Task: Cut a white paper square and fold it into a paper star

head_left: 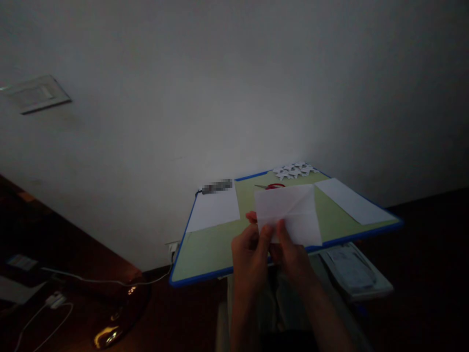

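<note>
A white sheet of paper [293, 205] with crease lines across it is held up above the near part of the table. My left hand [249, 244] pinches its lower left edge, thumb on the near face and a finger showing behind. Beside it, my right hand [291, 252] grips the bottom edge with the thumb pressed on the paper; its other fingers are mostly hidden. Just beyond the paper lie scissors [274, 186] with red handles, partly covered by it. Several small folded white paper pieces [295, 170] lie at the table's far edge.
The pale green table [208, 259] has a blue rim and stands near the wall. White sheets lie at its left [216, 210] and right [353, 200]. A blurred-out item [217, 186] rests at the back left. Below are a shelf with papers [351, 269] and a white cable [110, 282].
</note>
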Demonstrator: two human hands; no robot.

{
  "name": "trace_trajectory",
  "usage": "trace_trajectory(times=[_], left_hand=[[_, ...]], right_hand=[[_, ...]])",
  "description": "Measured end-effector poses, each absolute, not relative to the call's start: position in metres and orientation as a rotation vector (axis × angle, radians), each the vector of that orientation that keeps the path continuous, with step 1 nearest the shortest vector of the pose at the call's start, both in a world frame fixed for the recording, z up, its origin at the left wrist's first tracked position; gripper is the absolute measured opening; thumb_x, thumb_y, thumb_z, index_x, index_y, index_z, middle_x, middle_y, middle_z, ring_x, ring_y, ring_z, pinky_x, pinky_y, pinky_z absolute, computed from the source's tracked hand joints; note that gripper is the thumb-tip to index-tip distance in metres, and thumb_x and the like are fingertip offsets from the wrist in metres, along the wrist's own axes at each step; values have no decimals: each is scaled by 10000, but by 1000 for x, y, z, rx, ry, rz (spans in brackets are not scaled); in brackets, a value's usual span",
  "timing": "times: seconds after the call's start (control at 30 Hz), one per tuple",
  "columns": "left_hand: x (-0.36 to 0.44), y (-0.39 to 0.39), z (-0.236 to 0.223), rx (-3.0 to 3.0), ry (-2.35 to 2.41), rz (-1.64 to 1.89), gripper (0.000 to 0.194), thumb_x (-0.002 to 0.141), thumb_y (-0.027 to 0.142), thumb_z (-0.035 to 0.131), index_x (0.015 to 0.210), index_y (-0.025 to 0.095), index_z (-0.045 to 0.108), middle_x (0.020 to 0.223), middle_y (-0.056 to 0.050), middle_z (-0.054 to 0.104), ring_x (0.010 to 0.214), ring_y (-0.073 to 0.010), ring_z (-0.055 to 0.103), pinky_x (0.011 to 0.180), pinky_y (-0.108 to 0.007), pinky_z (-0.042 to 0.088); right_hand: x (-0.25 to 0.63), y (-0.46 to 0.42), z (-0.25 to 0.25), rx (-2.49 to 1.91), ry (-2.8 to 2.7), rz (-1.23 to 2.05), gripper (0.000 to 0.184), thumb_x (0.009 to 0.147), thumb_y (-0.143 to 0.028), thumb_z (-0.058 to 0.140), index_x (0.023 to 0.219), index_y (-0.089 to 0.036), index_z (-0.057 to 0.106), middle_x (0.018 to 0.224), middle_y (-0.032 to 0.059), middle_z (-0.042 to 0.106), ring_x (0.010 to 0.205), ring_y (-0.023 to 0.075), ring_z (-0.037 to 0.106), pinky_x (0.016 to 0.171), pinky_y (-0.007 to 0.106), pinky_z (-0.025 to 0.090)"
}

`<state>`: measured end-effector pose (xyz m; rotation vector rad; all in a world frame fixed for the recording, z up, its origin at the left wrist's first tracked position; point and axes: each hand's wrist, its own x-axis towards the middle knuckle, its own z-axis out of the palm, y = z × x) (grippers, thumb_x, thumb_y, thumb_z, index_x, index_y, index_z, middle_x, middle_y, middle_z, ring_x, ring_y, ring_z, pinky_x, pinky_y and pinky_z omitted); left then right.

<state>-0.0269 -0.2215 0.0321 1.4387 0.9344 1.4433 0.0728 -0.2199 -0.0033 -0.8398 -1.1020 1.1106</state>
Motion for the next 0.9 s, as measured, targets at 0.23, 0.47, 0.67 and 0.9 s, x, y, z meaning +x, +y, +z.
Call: trace_trajectory(times=[0.23,0.47,0.67,0.9], left_hand=[[-31,-226,29,1429,1008,1482,480,951,566,718,690,165,678,518,5,614,422,-94,488,431,-204,362],[-48,-215,26,1523,1064,1450,435,954,528,726,718,168,665,611,-28,709,485,-103,567,488,-198,441],[-46,-214,29,1531,1010,1356,461,956,621,684,969,160,686,701,-17,703,536,-119,623,516,-214,515],[-40,-222,36,1371,1058,1382,515,936,564,741,1271,203,594,1041,-70,747,620,-151,739,598,-277,598]], right_hand=[[76,-216,-6,-938,-883,1027,862,986,-852,292,1330,-209,750,977,117,857,904,315,816,677,367,638],[111,-210,6,-516,-811,981,608,988,-765,467,1174,-278,779,1235,98,813,1060,300,782,884,432,615],[126,-218,-3,-709,-915,903,203,880,-385,847,1049,-273,834,1000,34,844,944,247,758,834,315,579],[135,-230,12,-722,-1227,885,116,874,-357,828,883,-244,850,958,55,787,874,235,723,736,297,570]])
